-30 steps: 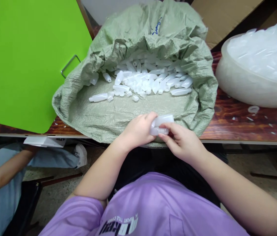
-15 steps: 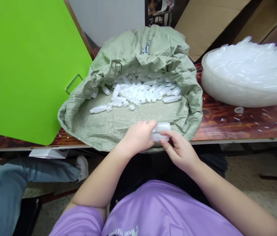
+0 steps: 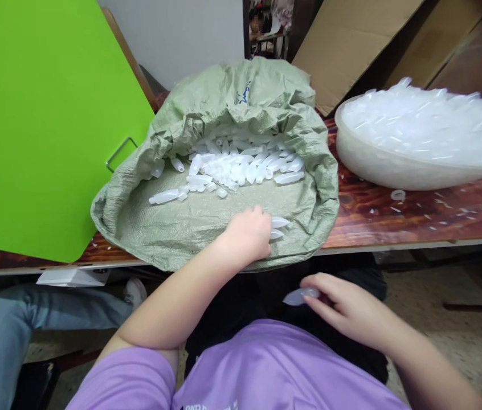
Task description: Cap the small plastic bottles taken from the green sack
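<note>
My left hand (image 3: pixel 250 232) is closed over the front part of an opened green woven sack (image 3: pixel 151 228). From its fingers stick out the tips of pointed, translucent white plastic pieces (image 3: pixel 279 222); the rest of them is hidden in the hand. Lower and to the right, past the table edge and above my lap, my right hand (image 3: pixel 346 307) pinches a single pointed plastic piece (image 3: pixel 297 296) between thumb and fingers. Deeper in the sack lies a heap of similar white plastic pieces (image 3: pixel 241 168), with a few loose ones at its left.
A translucent tub (image 3: pixel 395 165) heaped with clear plastic pieces stands at right on the wooden table (image 3: pixel 364 222), amid white scraps. A green board (image 3: pixel 48 125) fills the left. Cardboard (image 3: pixel 352 45) leans behind. Another person's leg (image 3: pixel 74 304) shows below the table at left.
My right hand has moved away from the left, down and to the right, carrying one plastic piece. The left hand keeps its pieces over the sack. The view has shifted slightly.
</note>
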